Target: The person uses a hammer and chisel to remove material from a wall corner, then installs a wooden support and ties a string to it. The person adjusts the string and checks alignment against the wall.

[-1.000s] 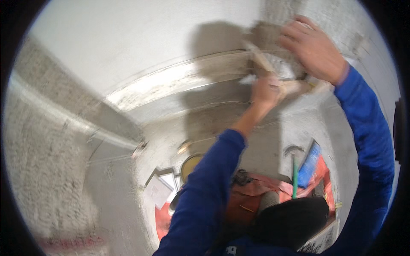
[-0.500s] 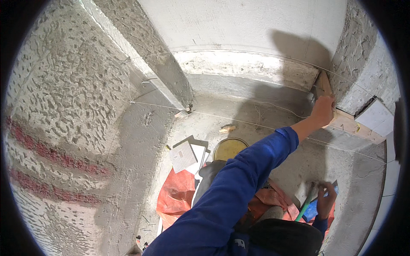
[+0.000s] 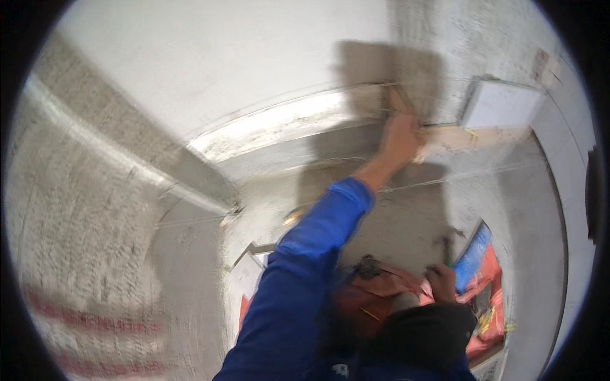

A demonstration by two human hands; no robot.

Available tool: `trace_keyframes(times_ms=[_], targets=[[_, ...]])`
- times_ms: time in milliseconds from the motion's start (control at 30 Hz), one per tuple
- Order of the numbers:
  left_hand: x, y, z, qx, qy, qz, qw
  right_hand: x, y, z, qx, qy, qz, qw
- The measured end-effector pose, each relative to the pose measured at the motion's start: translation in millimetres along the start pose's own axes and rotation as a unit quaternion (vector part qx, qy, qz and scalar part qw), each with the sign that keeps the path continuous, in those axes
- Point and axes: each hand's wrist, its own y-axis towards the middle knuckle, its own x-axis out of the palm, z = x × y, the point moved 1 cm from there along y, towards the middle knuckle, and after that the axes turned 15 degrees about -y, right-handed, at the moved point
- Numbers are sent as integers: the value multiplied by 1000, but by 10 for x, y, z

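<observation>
Right hand [image 3: 443, 284] has shifted from beside the green-handled, dark-headed hammer [image 3: 448, 253] to its lower handle; left hand [image 3: 399, 138] stays on the narrow, pale wooden strip [image 3: 398, 99].
The left fingers look wrapped around the strip, which slants up into the wall corner; blur hides whether the right fingers have closed around the handle. Just right of the left hand runs the long, pale wooden board [image 3: 492, 137], a white rectangular tile [image 3: 503, 105] above it. Good practice, I judge: steady left pressure, strip unturned, the hammer held near its handle's end, and the tile left unbumped.
</observation>
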Motion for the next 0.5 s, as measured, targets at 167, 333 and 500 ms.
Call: trace_keyframes(times_ms=[167, 333, 500], targets=[[-127, 60, 3, -32, 9, -70, 997, -38, 7, -134, -28, 53, 2, 998], [-208, 1, 69, -117, -117, -81, 983, 16, -30, -105, -24, 65, -15, 998], [-185, 1, 70, -96, -133, -76, 984, 47, -28, -27, -52, 54, 21, 997]])
